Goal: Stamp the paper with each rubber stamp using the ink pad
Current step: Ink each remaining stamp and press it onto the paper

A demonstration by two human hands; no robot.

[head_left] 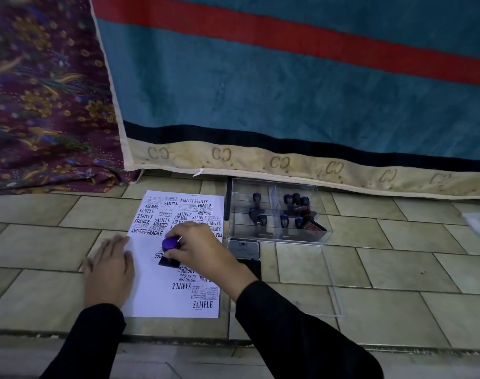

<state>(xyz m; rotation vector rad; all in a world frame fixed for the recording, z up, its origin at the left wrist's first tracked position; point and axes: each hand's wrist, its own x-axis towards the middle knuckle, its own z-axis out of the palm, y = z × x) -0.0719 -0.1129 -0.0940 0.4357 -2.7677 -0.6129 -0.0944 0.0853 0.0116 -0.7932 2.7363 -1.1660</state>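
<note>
Standing on paper [151,291], stamp [170,244] inside right grip [197,247]

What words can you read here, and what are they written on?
"SAMPLE": paper
"FRAGILE": paper
"AMENDED": paper
"AIR MAIL": paper
"EXPRESS": paper
"FAX OUT": paper
"CC": blanket border, repeated
Boxed prints on the paper: too small.
Label on the ink pad lid: too blurred.

Right hand [203,250] grips purple-knobbed rubber stamp [170,251], base down on paper [162,294] on tiled floor [397,266]. Left hand [109,272] lies flat on the paper's left edge. Ink pad [243,248] sits just right of paper, and past it is a clear box [277,212] holding more stamps; paper already has many black prints.
</note>
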